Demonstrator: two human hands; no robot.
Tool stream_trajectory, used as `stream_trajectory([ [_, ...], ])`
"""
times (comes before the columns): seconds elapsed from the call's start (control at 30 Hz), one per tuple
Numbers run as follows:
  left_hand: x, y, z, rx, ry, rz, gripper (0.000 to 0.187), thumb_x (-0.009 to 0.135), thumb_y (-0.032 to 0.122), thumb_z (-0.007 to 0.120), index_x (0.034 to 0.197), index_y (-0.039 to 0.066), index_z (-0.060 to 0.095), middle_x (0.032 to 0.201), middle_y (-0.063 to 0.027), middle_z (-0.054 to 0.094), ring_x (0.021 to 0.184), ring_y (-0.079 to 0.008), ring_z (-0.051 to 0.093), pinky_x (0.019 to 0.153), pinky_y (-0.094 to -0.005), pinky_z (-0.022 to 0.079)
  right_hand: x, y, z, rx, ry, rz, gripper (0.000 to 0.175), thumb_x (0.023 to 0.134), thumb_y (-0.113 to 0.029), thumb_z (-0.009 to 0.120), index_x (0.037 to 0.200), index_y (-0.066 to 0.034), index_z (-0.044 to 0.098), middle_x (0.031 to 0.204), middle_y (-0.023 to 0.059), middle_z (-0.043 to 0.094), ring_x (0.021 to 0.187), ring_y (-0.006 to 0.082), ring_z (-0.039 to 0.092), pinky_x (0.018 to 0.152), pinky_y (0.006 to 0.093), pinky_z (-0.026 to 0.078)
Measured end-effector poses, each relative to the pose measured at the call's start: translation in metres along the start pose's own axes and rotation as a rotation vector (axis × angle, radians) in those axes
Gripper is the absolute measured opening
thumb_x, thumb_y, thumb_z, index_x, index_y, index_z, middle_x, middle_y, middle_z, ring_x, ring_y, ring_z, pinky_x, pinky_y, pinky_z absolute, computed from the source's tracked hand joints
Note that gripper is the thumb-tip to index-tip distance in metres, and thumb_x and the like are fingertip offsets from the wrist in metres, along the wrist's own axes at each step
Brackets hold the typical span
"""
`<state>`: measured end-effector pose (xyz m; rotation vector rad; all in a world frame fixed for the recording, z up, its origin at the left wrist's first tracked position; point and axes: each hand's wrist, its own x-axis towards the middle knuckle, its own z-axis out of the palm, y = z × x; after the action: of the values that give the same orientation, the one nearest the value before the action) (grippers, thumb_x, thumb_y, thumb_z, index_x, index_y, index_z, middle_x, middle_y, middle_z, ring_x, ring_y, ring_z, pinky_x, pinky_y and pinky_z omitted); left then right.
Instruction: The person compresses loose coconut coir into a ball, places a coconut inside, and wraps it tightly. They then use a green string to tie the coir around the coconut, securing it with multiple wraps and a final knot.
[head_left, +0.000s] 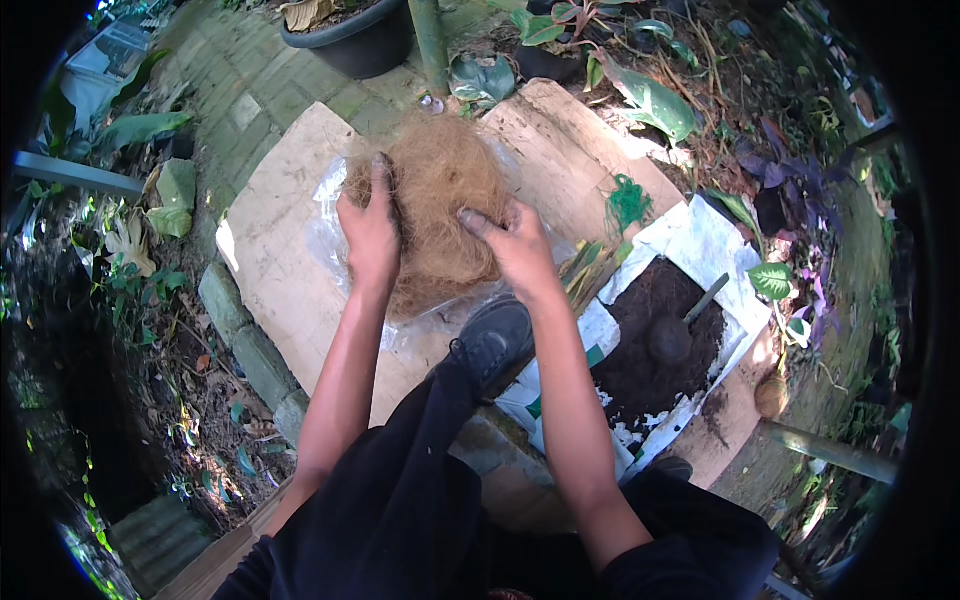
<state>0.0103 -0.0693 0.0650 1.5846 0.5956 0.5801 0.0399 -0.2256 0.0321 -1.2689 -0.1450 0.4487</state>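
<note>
A large loose mat of brown coir-like fibre (450, 180) is held up between my two hands. My left hand (373, 232) grips its left edge, thumb side up, with a small tuft of the fibre by the fingertips. On the right side, my right hand (517, 244) pinches the mat, thumb on top and the other fingers mostly hidden. Beneath the fibre lies a crumpled clear plastic bag (326, 217), spread over flattened cardboard (277, 300).
An opened white sack (705, 232) holds dark soil (637, 322), with a scoop-like tool (671, 334) resting in it. Green twine (628, 202) lies on the cardboard. My shoe (491, 341) is close below the fibre. A black pot (360, 45) and a green pole (431, 45) stand ahead.
</note>
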Motion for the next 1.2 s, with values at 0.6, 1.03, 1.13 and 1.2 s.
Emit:
stream_trajectory([
  [0.6, -0.02, -0.028, 0.018, 0.244, 0.234, 0.251, 0.039, 0.094, 0.021, 0.051, 0.115, -0.011, 0.051, 0.109, -0.0274, 0.059, 0.101, -0.0341, 0.058, 0.089, -0.0402, 0.043, 0.014, -0.004, 0.036, -0.662, 0.425, -0.349, 0.028, 0.087, -0.02, 0.059, 0.094, 0.0078, 0.062, 0.075, 0.0283, 0.061, 0.073, 0.0435, 0.061, 0.063, 0.0451, 0.048],
  [1.03, -0.026, -0.009, 0.024, 0.221, 0.15, 0.269, 0.033, 0.096, 0.019, 0.048, 0.113, -0.009, 0.051, 0.102, -0.0235, 0.062, 0.095, -0.0294, 0.06, 0.086, -0.0394, 0.044, 0.022, -0.019, 0.019, -0.725, 0.609, -0.465, 0.029, 0.088, -0.019, 0.06, 0.083, 0.009, 0.061, 0.059, 0.0259, 0.055, 0.055, 0.0426, 0.057, 0.05, 0.0424, 0.043],
  [1.13, -0.018, -0.009, 0.022, 0.193, 0.19, 0.267, 0.032, 0.096, 0.019, 0.047, 0.112, -0.009, 0.052, 0.102, -0.0225, 0.062, 0.095, -0.029, 0.059, 0.086, -0.0393, 0.044, 0.018, -0.016, 0.017, -0.71, 0.553, -0.394, 0.028, 0.087, -0.019, 0.062, 0.081, 0.0085, 0.061, 0.063, 0.0276, 0.056, 0.062, 0.0428, 0.059, 0.054, 0.0423, 0.044],
  [1.2, -0.004, -0.009, 0.019, 0.119, 0.185, 0.244, 0.032, 0.096, 0.019, 0.047, 0.112, -0.009, 0.051, 0.104, -0.0217, 0.062, 0.096, -0.0288, 0.059, 0.087, -0.0388, 0.043, 0.004, -0.01, 0.017, -0.718, 0.532, -0.412, 0.028, 0.086, -0.019, 0.063, 0.083, 0.0088, 0.061, 0.063, 0.0278, 0.056, 0.062, 0.0424, 0.059, 0.055, 0.042, 0.045],
])
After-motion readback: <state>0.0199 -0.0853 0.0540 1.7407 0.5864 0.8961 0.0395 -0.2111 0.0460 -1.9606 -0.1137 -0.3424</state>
